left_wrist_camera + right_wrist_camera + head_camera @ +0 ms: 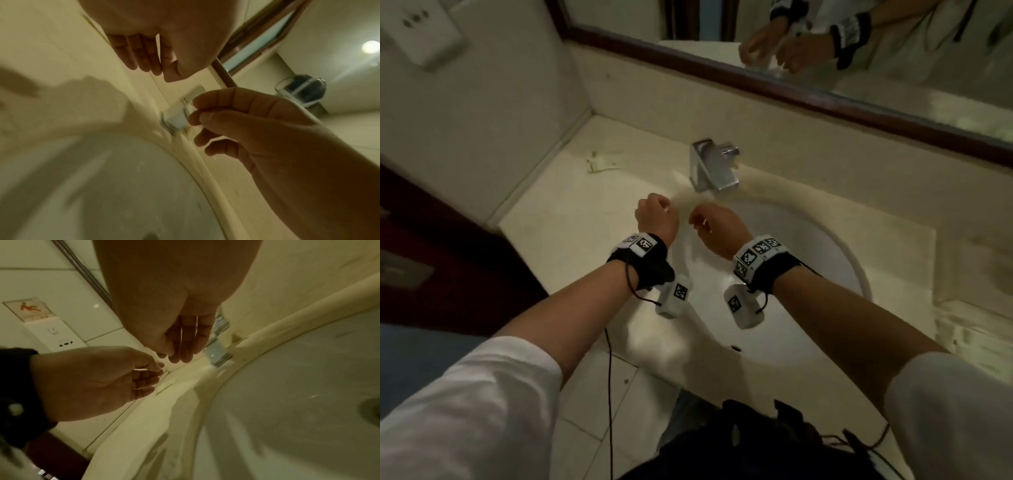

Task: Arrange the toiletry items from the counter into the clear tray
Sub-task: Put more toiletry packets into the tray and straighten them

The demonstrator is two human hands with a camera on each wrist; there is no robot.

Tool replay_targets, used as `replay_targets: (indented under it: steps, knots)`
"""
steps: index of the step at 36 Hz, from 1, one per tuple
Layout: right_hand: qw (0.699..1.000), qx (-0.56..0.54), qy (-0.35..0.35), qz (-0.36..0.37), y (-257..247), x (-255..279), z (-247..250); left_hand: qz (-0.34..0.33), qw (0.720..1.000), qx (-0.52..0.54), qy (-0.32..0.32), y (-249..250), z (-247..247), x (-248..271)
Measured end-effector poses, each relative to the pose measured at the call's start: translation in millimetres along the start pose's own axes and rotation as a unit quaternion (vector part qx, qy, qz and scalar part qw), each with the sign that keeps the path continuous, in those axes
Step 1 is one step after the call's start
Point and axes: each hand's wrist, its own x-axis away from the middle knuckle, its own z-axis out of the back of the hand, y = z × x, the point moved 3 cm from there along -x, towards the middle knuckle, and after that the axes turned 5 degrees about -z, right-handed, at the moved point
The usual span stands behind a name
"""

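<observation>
Both hands hover side by side over the cream counter [571, 240], just in front of the chrome faucet [710, 168]. My left hand [655, 214] has loosely curled fingers [144, 55] and holds nothing. The fingers [185, 340] of my right hand [709, 222] also hang relaxed and empty above the basin's rim. A small white and green toiletry packet [604, 161] lies flat near the back left corner, beyond the left hand. At the right edge I see a blurred, clear-looking tray [972, 325]; its contents cannot be made out.
The white oval sink [808, 291] fills the middle of the counter under the right forearm. A framed mirror [825, 85] runs along the back wall and a wall socket [417, 27] sits at the upper left. A dark door [431, 257] borders the left side.
</observation>
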Motion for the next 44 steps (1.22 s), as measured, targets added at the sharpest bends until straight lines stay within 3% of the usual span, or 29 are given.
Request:
replay_targets:
  steps: [9,19,35,44]
  knots:
    - [0.999,0.009,-0.054,-0.004,-56,-110,-70,0.085,0.996,-0.020,0.026,-77,60,-90]
    - [0.994,0.039,-0.071,-0.079,-61,-200,-103,0.088,0.995,-0.051,-0.007,-115,67,-168]
    - [0.985,0.066,-0.068,-0.144,-53,-258,-116,0.053,0.997,-0.064,-0.002,-142,48,-216]
    - [0.985,0.099,-0.061,-0.129,-57,-277,-127,0.016,0.996,-0.077,0.042,-135,42,-226]
